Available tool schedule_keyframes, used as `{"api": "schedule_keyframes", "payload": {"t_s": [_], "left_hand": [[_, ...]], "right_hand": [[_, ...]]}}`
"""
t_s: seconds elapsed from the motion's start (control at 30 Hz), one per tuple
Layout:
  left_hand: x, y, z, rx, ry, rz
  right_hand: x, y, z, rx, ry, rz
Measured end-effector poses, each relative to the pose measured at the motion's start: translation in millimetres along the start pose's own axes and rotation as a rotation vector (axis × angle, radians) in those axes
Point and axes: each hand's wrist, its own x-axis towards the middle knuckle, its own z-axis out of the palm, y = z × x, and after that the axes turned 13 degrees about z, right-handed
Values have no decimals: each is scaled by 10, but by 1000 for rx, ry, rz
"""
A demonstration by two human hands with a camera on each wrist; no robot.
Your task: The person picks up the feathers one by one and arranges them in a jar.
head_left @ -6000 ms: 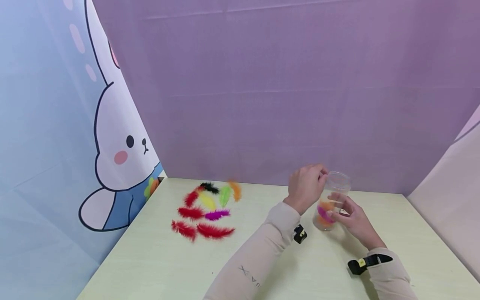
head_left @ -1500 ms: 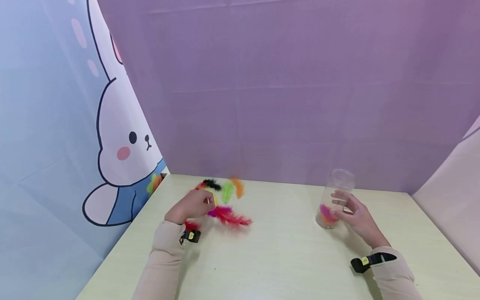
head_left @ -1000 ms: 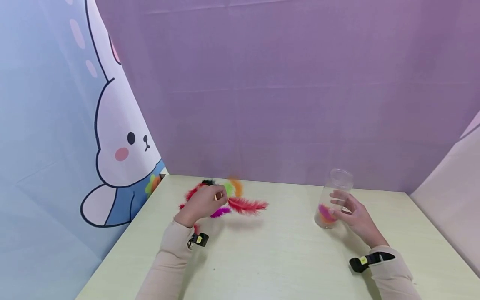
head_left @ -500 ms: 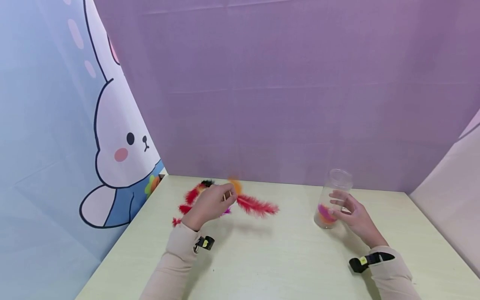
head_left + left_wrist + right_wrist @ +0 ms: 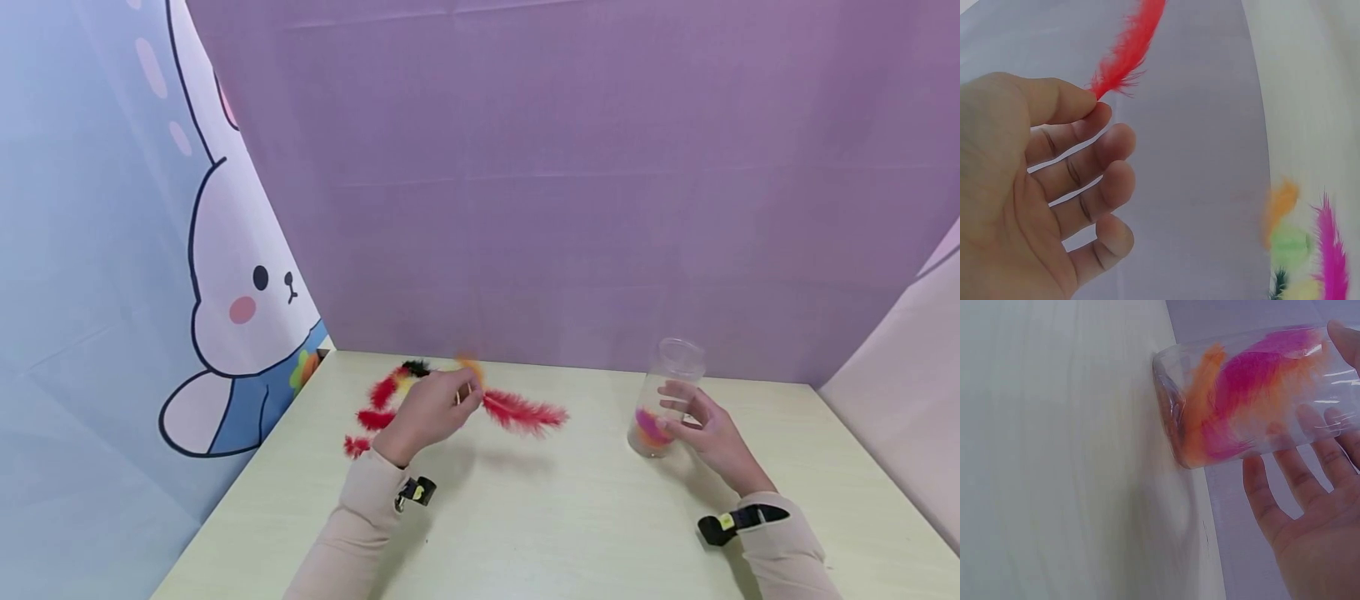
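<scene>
My left hand pinches a red feather by its quill end between thumb and index finger, above the table. In the left wrist view the other fingers are spread, and the red feather points upward. My right hand holds a clear jar around its side, thumb on one side and fingers on the other. The jar stands upright with no lid visible on it. Orange and magenta feathers lie inside, near the bottom.
Left of the left hand lie several red feathers and a black feather. An orange feather is behind the hand. The left wrist view shows a magenta feather and a green feather. A purple cloth hangs behind the table.
My left hand went from the jar's rim to the feathers and took up a red one. Over the last second it has moved right with it. The right hand stays on the jar.
</scene>
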Motion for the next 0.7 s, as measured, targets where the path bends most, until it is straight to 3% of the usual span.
{"api": "schedule_keyframes", "payload": {"t_s": [0.7], "left_hand": [[97,180,96,44,35,62]], "right_hand": [[-5,-2,6,17,-4,-11]]}}
